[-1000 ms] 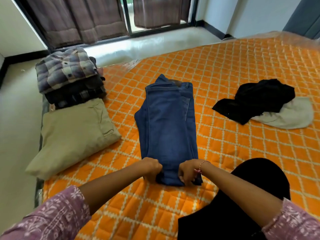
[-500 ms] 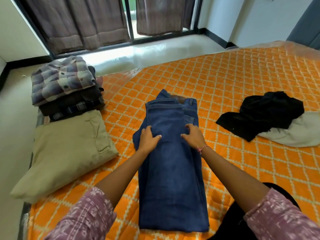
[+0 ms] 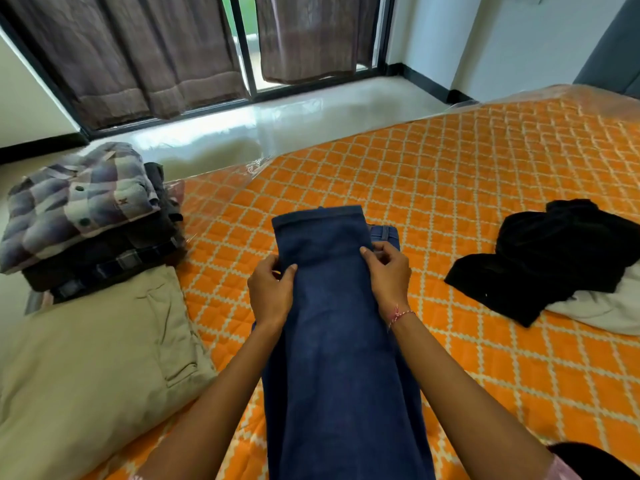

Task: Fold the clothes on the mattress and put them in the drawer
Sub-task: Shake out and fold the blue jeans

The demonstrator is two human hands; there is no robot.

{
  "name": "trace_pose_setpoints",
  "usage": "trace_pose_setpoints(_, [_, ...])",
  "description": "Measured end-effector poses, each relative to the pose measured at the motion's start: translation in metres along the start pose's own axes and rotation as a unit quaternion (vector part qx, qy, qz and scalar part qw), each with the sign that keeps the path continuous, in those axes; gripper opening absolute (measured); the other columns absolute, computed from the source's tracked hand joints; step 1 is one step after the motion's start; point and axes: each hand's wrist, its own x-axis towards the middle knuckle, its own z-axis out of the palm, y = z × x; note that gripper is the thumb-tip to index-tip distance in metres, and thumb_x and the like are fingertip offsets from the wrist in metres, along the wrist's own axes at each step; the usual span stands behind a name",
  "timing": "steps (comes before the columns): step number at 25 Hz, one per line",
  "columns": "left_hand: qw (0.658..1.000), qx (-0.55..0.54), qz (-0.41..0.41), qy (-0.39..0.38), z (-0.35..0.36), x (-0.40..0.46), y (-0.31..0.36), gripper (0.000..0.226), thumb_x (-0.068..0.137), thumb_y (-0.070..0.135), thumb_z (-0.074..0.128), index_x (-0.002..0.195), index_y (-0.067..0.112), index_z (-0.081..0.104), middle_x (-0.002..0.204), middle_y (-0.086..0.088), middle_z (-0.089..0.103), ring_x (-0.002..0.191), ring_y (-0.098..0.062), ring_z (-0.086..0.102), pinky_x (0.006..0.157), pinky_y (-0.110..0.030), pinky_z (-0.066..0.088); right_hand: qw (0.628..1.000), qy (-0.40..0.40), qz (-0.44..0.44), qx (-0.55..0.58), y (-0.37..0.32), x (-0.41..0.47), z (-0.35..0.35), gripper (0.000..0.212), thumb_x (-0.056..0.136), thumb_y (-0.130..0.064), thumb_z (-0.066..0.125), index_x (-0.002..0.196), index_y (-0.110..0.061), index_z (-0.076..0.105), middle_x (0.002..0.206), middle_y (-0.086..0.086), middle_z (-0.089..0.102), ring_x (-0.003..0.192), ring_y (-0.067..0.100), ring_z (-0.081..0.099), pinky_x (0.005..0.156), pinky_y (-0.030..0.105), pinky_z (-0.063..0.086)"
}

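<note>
Head view: left hand (image 3: 270, 295) and right hand (image 3: 388, 276) each pinch a side edge of the jeans (image 3: 341, 341), thumbs on top, holding the leg end doubled over toward the waistband (image 3: 383, 233) just beyond the right hand, probably to square the fold. The jeans lie lengthwise on the mattress (image 3: 485, 188) between both forearms. Left of the left hand sit a folded stack (image 3: 86, 220) and khaki trousers (image 3: 93, 358); right of the right hand, well apart, a black garment (image 3: 554, 258) over a pale one (image 3: 606, 306) awaits folding; nothing blocks the fold, no drawer in view.
</note>
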Motion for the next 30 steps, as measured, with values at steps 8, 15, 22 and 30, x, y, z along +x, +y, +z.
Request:
trace_pose_setpoints(8, [0.984, -0.081, -0.159, -0.016, 0.018, 0.004, -0.005, 0.013, 0.089, 0.009, 0.062, 0.102, 0.006, 0.061, 0.108, -0.01, 0.065, 0.088, -0.018, 0.059, 0.074, -0.027, 0.049, 0.98, -0.092, 0.164, -0.062, 0.013, 0.011, 0.009, 0.019, 0.086, -0.018, 0.067, 0.096, -0.002, 0.068, 0.099, 0.01, 0.069, 0.093, 0.025, 0.064, 0.078, 0.035, 0.053])
trace_pose_setpoints(15, [0.996, 0.004, -0.032, -0.083, 0.043, 0.007, 0.031, 0.045, 0.095, 0.017, 0.056, 0.136, 0.011, 0.038, 0.13, -0.013, 0.055, 0.104, -0.018, 0.059, 0.077, -0.023, 0.05, 0.994, 0.068, 0.04, -0.075, 0.023, 0.011, -0.016, 0.014, 0.093, -0.011, 0.056, 0.107, -0.01, 0.056, 0.103, 0.006, 0.062, 0.091, 0.02, 0.058, 0.071, 0.03, 0.044])
trace_pose_setpoints(22, [0.833, 0.472, 0.253, -0.14, 0.069, -0.042, -0.033, 0.053, 0.099, 0.037, 0.032, 0.148, 0.017, 0.032, 0.155, -0.01, 0.028, 0.143, -0.023, 0.027, 0.115, -0.051, 0.013, 0.828, -0.149, -0.14, -0.522, 0.065, -0.023, 0.005, 0.056, 0.101, -0.045, 0.021, 0.152, -0.024, 0.009, 0.16, 0.006, 0.0, 0.148, 0.023, -0.003, 0.117, 0.05, 0.003])
trace_pose_setpoints(30, [0.8, 0.449, 0.347, -0.196, 0.033, -0.109, -0.065, 0.056, 0.082, 0.026, 0.048, 0.137, 0.016, 0.05, 0.141, -0.01, 0.05, 0.13, -0.023, 0.049, 0.112, -0.044, 0.021, 0.806, -0.107, -0.188, -0.552, 0.103, -0.151, -0.028, 0.058, 0.093, -0.045, 0.027, 0.144, -0.018, 0.035, 0.153, 0.011, 0.03, 0.144, 0.023, 0.017, 0.11, 0.054, 0.019])
